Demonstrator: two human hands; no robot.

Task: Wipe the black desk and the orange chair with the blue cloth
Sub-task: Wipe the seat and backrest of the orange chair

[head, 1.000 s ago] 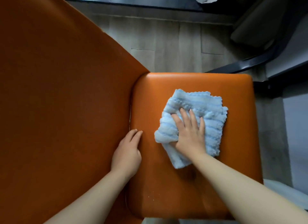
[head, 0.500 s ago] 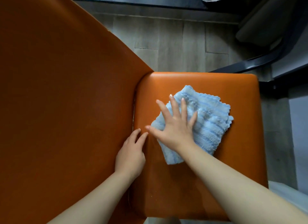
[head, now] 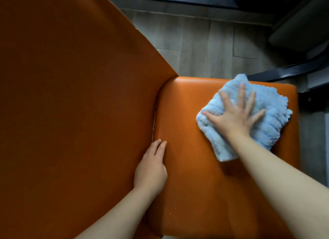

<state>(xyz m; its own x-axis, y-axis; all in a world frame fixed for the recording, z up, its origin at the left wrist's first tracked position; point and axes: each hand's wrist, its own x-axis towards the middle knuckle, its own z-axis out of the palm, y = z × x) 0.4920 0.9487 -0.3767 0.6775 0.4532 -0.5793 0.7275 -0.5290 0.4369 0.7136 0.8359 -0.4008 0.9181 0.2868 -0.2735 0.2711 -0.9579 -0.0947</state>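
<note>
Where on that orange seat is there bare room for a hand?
The orange chair seat is bare between the left hand and the blue cloth, and toward its near edge. The far right corner is crowded: the right hand presses the cloth.

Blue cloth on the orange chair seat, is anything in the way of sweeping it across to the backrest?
Only the left hand, resting on the seat at the seam by the backrest. The right hand presses flat on the blue cloth at the seat's far right corner; nothing else lies between.
</note>
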